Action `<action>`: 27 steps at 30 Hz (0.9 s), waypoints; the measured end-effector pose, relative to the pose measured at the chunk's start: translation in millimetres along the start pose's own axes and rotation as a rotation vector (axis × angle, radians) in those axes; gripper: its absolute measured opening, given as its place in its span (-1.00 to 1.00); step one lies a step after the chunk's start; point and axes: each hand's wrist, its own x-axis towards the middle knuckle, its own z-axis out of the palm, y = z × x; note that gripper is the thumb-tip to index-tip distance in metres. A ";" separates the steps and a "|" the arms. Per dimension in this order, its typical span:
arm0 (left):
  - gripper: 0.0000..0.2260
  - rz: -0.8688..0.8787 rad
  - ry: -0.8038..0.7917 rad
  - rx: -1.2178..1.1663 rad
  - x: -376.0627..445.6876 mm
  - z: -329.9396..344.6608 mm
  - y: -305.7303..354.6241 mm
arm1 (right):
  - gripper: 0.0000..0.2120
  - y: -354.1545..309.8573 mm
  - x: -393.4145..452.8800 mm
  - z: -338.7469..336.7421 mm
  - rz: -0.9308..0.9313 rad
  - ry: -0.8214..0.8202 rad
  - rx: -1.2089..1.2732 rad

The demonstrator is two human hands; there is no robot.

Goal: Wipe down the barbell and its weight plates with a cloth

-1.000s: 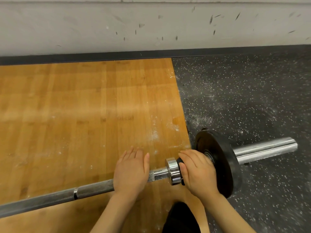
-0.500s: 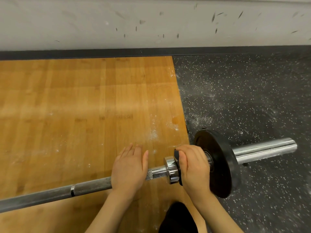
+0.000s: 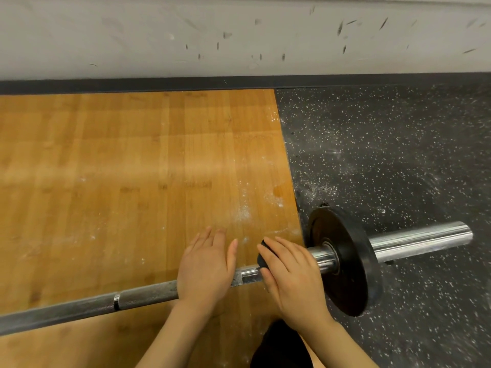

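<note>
Dark clothing (image 3: 281, 346) at the bottom edge, between the two forearms, likely the person's knee. Left hand (image 3: 206, 264) lies flat, palm down, over the barbell (image 3: 143, 294), fingers straight and close together, pointing away from the camera, thumb out to the right; it presses on the knurled shaft and curls round nothing. Right hand (image 3: 291, 274) is on the bar just right of the left one, at the inner collar; fingers bent over a small dark cloth (image 3: 264, 252) that peeks out at the fingertips and is held against the metal. Collar itself is hidden under the hand and cloth. Barbell lies on the floor, running from the lower left edge up to the right, shaft over the wooden platform (image 3: 119, 168), chrome sleeve (image 3: 419, 241) over the black speckled rubber flooring (image 3: 398, 155). One black weight plate (image 3: 345, 258) sits upright on the sleeve, just beside the right hand, resting on the rubber near the platform seam. White chalk dust (image 3: 244, 213) on the wood beyond the hands. Farther back a dark baseboard (image 3: 186, 85), then a scuffed white wall (image 3: 239, 35).
</note>
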 end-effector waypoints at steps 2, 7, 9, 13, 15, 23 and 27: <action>-0.38 0.006 0.004 0.002 0.4 -0.6 -0.1 | -0.59 -3.1 11.7 0.8 0.008 -0.025 -0.027; -0.34 0.021 0.013 0.003 7.0 -4.0 -0.6 | -0.67 -0.7 16.8 3.6 -0.048 0.012 -0.071; -0.35 0.023 0.025 -0.005 8.2 -4.1 -1.0 | -0.71 2.1 13.6 5.0 -0.078 0.077 -0.070; -0.37 0.028 0.042 -0.018 13.0 -4.5 -2.9 | -0.72 4.3 15.3 0.7 -0.072 0.194 -0.042; -0.40 0.036 0.051 -0.029 17.8 -4.5 -4.0 | -0.70 6.2 17.9 -9.2 -0.067 0.243 -0.020; -0.44 0.125 0.120 -0.056 32.4 -20.5 13.6 | -0.69 30.9 40.0 -89.4 0.025 0.476 0.124; -0.43 0.336 0.112 -0.174 27.3 -26.8 61.1 | -0.60 57.3 44.0 -125.2 0.179 0.585 0.137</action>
